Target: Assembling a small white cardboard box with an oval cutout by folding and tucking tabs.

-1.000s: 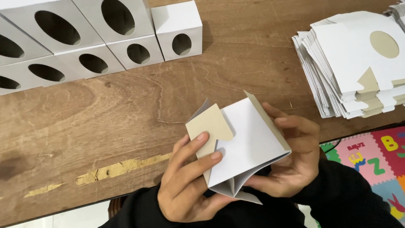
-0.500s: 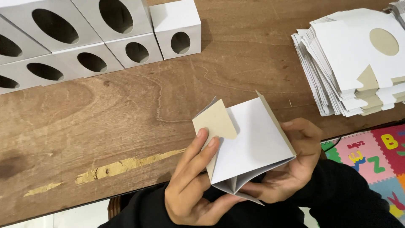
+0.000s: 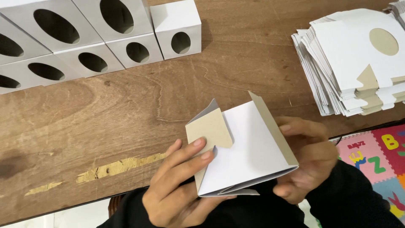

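A half-folded white carton blank (image 3: 249, 154) is held above the near edge of the wooden table (image 3: 139, 114). The left hand (image 3: 179, 185) grips its left side, fingers pressing a brown flap (image 3: 209, 128); the right hand (image 3: 306, 158) clasps its right edge. Assembled white boxes (image 3: 126, 40) line the far left, and a stack of flat blanks (image 3: 350, 59) sits far right.

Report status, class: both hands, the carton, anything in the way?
Left hand grips carton, fingers on its grey flap. Right hand holds the far side. Flat stack and boxes stand clear.
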